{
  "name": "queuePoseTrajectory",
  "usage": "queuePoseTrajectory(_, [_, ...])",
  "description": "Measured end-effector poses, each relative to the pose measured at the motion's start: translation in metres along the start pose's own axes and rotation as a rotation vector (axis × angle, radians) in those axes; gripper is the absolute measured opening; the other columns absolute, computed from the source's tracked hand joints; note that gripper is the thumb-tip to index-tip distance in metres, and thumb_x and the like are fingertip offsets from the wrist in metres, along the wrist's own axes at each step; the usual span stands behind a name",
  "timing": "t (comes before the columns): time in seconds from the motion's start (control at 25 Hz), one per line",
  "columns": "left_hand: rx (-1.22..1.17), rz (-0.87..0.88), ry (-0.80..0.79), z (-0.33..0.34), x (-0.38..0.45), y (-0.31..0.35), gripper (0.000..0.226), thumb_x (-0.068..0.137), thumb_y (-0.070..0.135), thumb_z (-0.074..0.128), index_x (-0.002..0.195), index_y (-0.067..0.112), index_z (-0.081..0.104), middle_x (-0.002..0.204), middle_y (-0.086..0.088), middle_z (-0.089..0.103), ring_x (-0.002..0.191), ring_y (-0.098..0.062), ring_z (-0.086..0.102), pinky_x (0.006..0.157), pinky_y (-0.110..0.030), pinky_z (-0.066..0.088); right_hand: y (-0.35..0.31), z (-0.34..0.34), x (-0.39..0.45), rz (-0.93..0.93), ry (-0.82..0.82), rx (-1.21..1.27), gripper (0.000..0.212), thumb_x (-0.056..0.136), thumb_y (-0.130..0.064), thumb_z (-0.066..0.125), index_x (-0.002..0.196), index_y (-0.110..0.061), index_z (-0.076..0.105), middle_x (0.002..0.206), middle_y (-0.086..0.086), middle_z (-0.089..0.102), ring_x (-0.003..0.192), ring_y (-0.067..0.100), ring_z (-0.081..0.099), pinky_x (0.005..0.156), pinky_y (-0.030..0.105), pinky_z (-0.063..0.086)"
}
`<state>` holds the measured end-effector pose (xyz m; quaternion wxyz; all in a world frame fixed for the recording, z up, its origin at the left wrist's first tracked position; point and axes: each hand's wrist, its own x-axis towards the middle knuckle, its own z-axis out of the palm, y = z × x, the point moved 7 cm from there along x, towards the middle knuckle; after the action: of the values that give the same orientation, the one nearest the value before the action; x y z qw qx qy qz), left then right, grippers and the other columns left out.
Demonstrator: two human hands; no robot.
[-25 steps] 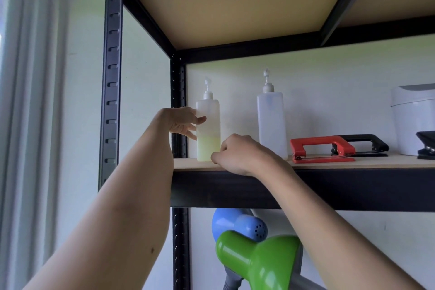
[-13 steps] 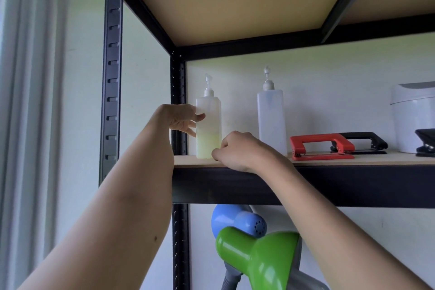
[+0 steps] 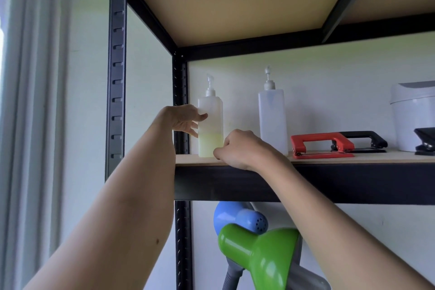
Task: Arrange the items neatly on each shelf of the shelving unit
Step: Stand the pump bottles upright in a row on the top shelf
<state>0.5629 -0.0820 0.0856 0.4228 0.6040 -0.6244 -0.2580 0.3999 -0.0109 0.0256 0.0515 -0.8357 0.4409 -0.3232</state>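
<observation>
A black metal shelving unit (image 3: 116, 82) with wooden boards is seen from below, against a pale wall. On the shelf board (image 3: 353, 159) a pump bottle with yellowish liquid (image 3: 211, 129) stands upright at the far left, close to the rear upright post. The left hand (image 3: 182, 119) is held against the left side of that bottle – thumb across its front face, fingers curled round its left edge, so it is gripped. The right hand (image 3: 240, 150) rests on the front edge of the board just right of the bottle's base; its fingers are curled under, knuckles up. Fingertips lie at the bottle's lower right corner, but whether anything is pinched cannot be told from this angle.

A second pump bottle (image 3: 273, 120), clear and seemingly without liquid, stands upright a little to the right, apart from the first. Further right a red hole punch (image 3: 321, 146) lies flat on the board, with a black hole punch (image 3: 367, 140) just behind it and partly hidden. A white lidded container (image 3: 414, 117) stands near the right frame edge, and a dark object (image 3: 426, 141) in front of it is cut off – not identifiable.

Below the shelf, a green desk lamp head (image 3: 256, 256) is seen in front of a blue one (image 3: 237, 216).
</observation>
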Motion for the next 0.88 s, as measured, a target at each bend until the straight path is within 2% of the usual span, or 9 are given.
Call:
queuePoseTrajectory(0.12, [0.039, -0.045, 0.033, -0.004, -0.009, -0.002, 0.052, 0.096, 0.011, 0.050, 0.141, -0.007, 0.029, 0.144, -0.009, 0.036, 0.136, -0.036, 0.035, 0.103, -0.051, 0.042, -0.001, -0.003, -0.002, 0.022, 0.025, -0.001, 0.034, 0.083, -0.028, 0.052, 0.061, -0.018, 0.028, 0.067, 0.000, 0.037, 0.055, 0.019, 0.034, 0.049, 0.027, 0.025])
queuePoseTrajectory(0.28, [0.188, -0.139, 0.043, -0.003, -0.039, -0.014, 0.059, 0.097, 0.006, 0.049, 0.145, -0.006, 0.018, 0.153, -0.022, 0.020, 0.135, -0.038, 0.035, 0.102, -0.053, 0.041, -0.003, -0.007, -0.009, 0.038, 0.046, -0.004, 0.032, 0.084, -0.022, 0.049, 0.060, -0.018, 0.028, 0.066, 0.000, 0.036, 0.053, 0.019, 0.032, 0.047, 0.027, 0.023])
queuePoseTrajectory(0.36, [0.327, -0.165, 0.081, -0.003, -0.060, -0.018, 0.058, 0.098, 0.008, 0.048, 0.146, -0.004, 0.019, 0.153, -0.021, 0.022, 0.134, -0.037, 0.039, 0.102, -0.051, 0.043, -0.005, -0.012, -0.018, 0.042, 0.079, -0.020, 0.030, 0.086, -0.023, 0.047, 0.062, -0.016, 0.031, 0.068, 0.000, 0.040, 0.056, 0.020, 0.038, 0.048, 0.026, 0.025])
queuePoseTrajectory(0.48, [0.521, -0.169, 0.098, -0.001, -0.094, -0.022, 0.054, 0.096, 0.021, 0.054, 0.141, 0.001, 0.033, 0.148, -0.016, 0.036, 0.130, -0.032, 0.044, 0.101, -0.046, 0.046, -0.016, -0.022, -0.036, -0.015, 0.215, -0.099, 0.028, 0.092, -0.026, 0.041, 0.068, -0.012, 0.041, 0.072, 0.003, 0.047, 0.066, 0.026, 0.048, 0.055, 0.027, 0.032])
queuePoseTrajectory(0.6, [0.698, -0.092, 0.146, 0.003, -0.130, -0.023, 0.042, 0.094, 0.037, 0.054, 0.125, 0.007, 0.058, 0.131, -0.012, 0.055, 0.118, -0.027, 0.054, 0.096, -0.036, 0.047, -0.024, -0.023, -0.057, -0.094, 0.340, -0.224, 0.031, 0.094, -0.026, 0.033, 0.075, -0.010, 0.052, 0.079, 0.008, 0.056, 0.070, 0.029, 0.048, 0.066, 0.032, 0.034])
queuePoseTrajectory(0.72, [0.790, 0.033, 0.322, 0.015, -0.170, -0.020, 0.046, 0.096, 0.044, 0.046, 0.103, 0.003, 0.065, 0.114, -0.022, 0.062, 0.106, -0.034, 0.057, 0.085, -0.033, 0.043, -0.024, -0.016, -0.078, -0.121, 0.421, -0.236, 0.034, 0.095, -0.026, 0.033, 0.089, -0.009, 0.062, 0.093, 0.010, 0.066, 0.079, 0.030, 0.053, 0.081, 0.035, 0.036])
queuePoseTrajectory(0.8, [0.751, 0.129, 0.449, 0.027, -0.201, -0.021, 0.044, 0.097, 0.042, 0.042, 0.101, 0.005, 0.066, 0.105, -0.022, 0.064, 0.094, -0.036, 0.058, 0.072, -0.030, 0.040, -0.025, -0.012, -0.096, -0.142, 0.499, -0.190, 0.032, 0.094, -0.027, 0.035, 0.097, -0.011, 0.064, 0.103, 0.009, 0.067, 0.094, 0.030, 0.057, 0.095, 0.036, 0.034])
queuePoseTrajectory(0.84, [0.736, 0.194, 0.509, 0.033, -0.216, -0.022, 0.040, 0.097, 0.041, 0.042, 0.103, 0.010, 0.067, 0.105, -0.019, 0.065, 0.090, -0.034, 0.058, 0.070, -0.030, 0.042, -0.027, -0.008, -0.108, -0.159, 0.538, -0.161, 0.031, 0.092, -0.027, 0.037, 0.101, -0.012, 0.064, 0.106, 0.008, 0.066, 0.101, 0.029, 0.057, 0.100, 0.037, 0.032])
queuePoseTrajectory(0.88, [0.717, 0.262, 0.560, 0.039, -0.230, -0.027, 0.036, 0.096, 0.040, 0.043, 0.109, 0.016, 0.066, 0.110, -0.014, 0.065, 0.094, -0.033, 0.058, 0.074, -0.032, 0.045, -0.028, -0.002, -0.121, -0.181, 0.574, -0.114, 0.031, 0.090, -0.026, 0.040, 0.104, -0.012, 0.064, 0.110, 0.007, 0.065, 0.106, 0.028, 0.056, 0.103, 0.038, 0.032])
